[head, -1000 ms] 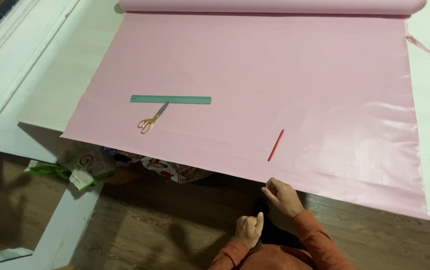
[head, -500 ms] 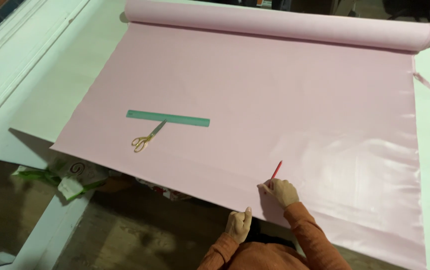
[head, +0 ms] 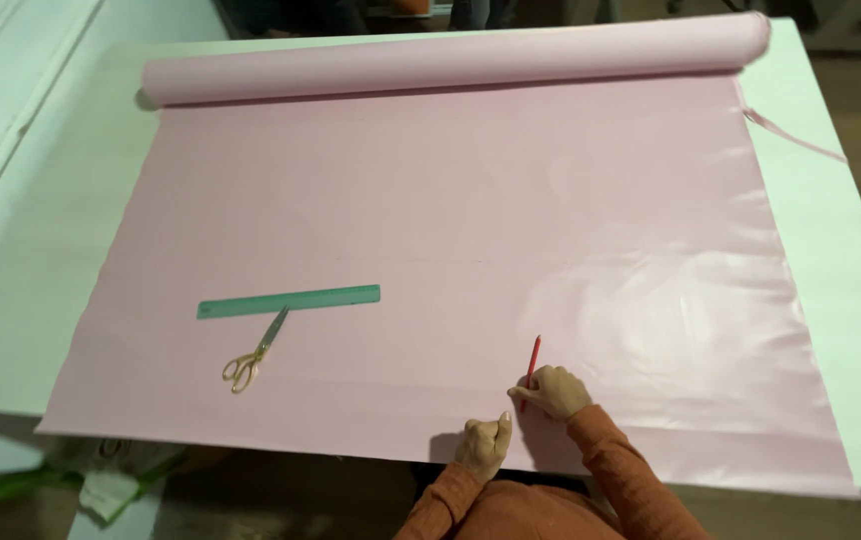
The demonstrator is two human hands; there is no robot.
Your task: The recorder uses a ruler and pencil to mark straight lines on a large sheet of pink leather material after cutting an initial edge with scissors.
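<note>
Looking down at myself: both my arms are in long sleeves of a rust-orange knit, soft and a little creased at the forearms. The cuffs close snugly at my wrists. My left hand and my right hand are bare, no gloves, no rings or watch that I can make out.
</note>
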